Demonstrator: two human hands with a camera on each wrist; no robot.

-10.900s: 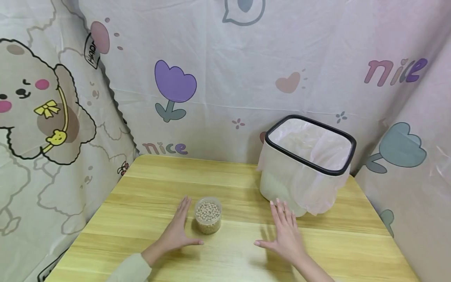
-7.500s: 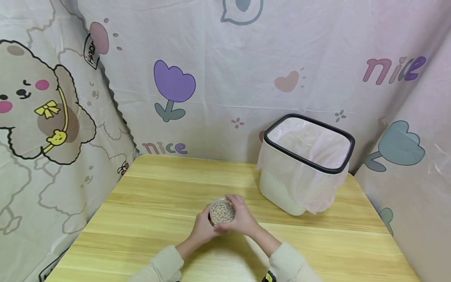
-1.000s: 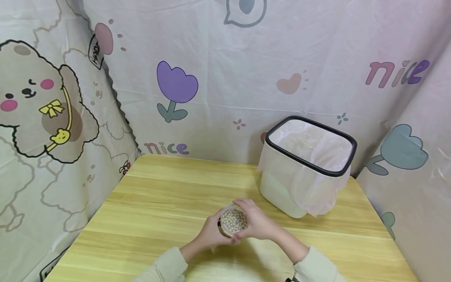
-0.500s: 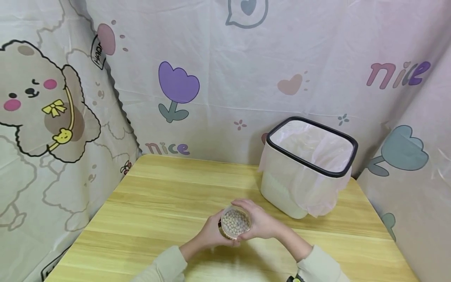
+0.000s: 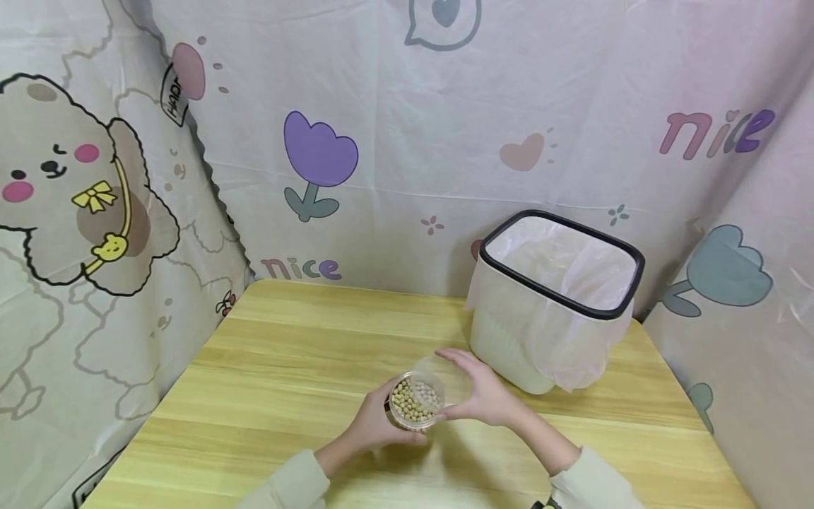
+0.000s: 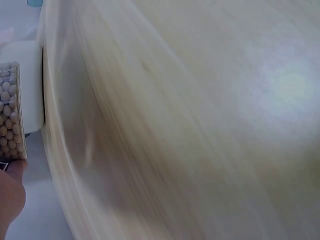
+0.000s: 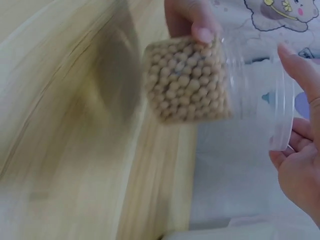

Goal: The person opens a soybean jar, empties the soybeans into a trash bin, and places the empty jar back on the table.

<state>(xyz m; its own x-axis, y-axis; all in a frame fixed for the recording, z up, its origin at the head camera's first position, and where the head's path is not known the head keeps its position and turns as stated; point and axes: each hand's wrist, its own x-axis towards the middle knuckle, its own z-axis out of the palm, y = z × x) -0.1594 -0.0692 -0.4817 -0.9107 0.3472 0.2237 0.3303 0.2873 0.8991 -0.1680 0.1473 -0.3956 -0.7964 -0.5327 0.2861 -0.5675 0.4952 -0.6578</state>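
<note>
My left hand (image 5: 371, 425) grips a clear plastic jar (image 7: 189, 85) of round beige beans that look like soybeans, holding it tilted above the table. Its thumb presses the jar's side in the right wrist view. Between the thumb and fingers of my right hand (image 5: 491, 397) is a clear lid (image 7: 286, 107), just off the jar's mouth and to its right. In the head view the transparent lid (image 5: 459, 387) partly overlaps the jar's rim, and beans show bare on the left part of the opening. Only a bit of the left hand (image 6: 11, 192) and jar shows in the left wrist view.
A white bin (image 5: 509, 332) with a black rim and a pale pink liner stands at the table's back right. The wood-grain table (image 5: 273, 353) meets patterned cloth (image 5: 394, 141) behind and on both sides.
The right hand has drawn the lid off the jar, moving right; half a second ago it covered the mouth. The left hand with the jar has shifted slightly left.
</note>
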